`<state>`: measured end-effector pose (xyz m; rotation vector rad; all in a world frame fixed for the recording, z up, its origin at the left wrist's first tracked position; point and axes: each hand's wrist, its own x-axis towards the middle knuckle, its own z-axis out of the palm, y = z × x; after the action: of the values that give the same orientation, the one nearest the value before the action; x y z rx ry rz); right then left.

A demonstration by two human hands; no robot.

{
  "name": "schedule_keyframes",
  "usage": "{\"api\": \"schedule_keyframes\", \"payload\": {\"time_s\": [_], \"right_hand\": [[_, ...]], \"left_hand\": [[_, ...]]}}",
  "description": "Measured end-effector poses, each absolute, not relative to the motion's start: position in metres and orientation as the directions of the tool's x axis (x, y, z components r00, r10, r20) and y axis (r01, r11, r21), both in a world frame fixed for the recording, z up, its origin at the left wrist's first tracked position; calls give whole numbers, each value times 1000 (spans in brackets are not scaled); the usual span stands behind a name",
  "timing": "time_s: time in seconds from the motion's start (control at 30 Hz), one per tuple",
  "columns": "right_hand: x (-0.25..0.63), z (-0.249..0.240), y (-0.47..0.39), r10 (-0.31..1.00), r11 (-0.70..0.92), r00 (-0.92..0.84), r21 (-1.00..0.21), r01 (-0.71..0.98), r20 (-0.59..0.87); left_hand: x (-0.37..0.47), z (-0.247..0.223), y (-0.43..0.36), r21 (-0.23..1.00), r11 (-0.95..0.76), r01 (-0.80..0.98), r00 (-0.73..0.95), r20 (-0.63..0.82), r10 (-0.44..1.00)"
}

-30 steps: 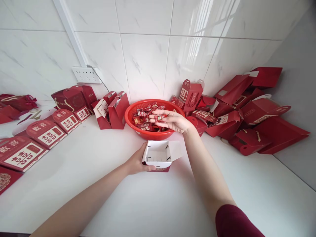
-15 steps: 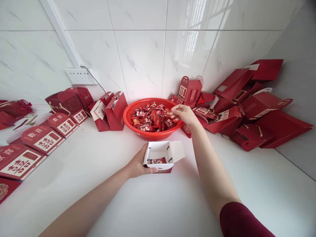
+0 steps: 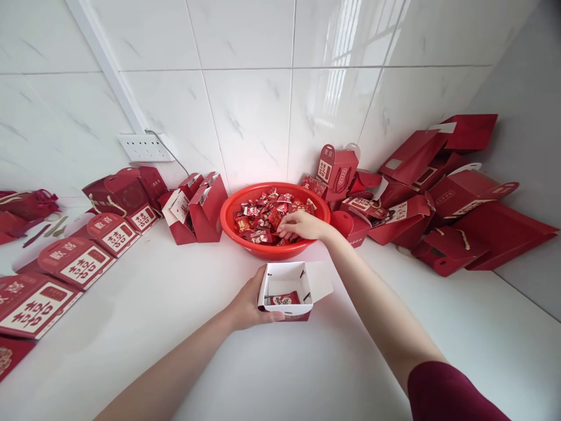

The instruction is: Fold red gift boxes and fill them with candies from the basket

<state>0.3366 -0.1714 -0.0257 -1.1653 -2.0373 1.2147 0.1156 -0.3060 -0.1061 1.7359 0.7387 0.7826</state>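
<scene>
My left hand (image 3: pixel 252 304) grips the near left side of an open-topped gift box (image 3: pixel 287 275), white inside and red outside, its thumb along the front. One red wrapped candy (image 3: pixel 284 298) lies on the box floor, and a white flap sticks out to the right. Behind the box stands a red plastic basket (image 3: pixel 272 251) heaped with wrapped candies (image 3: pixel 263 219). My right hand (image 3: pixel 300 227) reaches into the basket from the right. Its fingers are bent down and closed among the candies; their tips and anything between them cannot be made out.
Red printed gift boxes (image 3: pixel 83 263) stand in a row at the left. Two opened boxes (image 3: pixel 205 210) stand left of the basket. Many more red boxes (image 3: pixel 398 216) lie piled at the right. A power strip (image 3: pixel 144 147) is on the tiled wall behind the white table (image 3: pixel 245 374).
My right hand has moved left and lower, from the basket's right rim to the candies nearer its middle. My left hand keeps its grip on the box. The whole view has shifted slightly.
</scene>
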Motion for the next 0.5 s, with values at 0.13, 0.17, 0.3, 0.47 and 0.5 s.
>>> {"api": "schedule_keyframes", "payload": {"time_s": [0.13,0.17,0.3,0.47,0.5], "right_hand": [[302,-15,-158,809,347,-582,-734,584,-80],[293,-12,-152,811,379,-579,-685,622,-77],[260,-5,-135,825,467,-563,-498,731,-51],[243,-16,-131,779,566,-626,-386,728,-37],[243,-19,-132,763,580,-644,-381,720,-54]], "left_hand": [[116,-103,-307,959,-251,129,587,130,799],[116,-102,-308,958,-252,134,583,129,802],[115,-100,-309,945,-272,181,557,129,820],[114,-101,-308,944,-270,191,561,120,819],[114,-102,-308,945,-271,186,566,122,815]]}}
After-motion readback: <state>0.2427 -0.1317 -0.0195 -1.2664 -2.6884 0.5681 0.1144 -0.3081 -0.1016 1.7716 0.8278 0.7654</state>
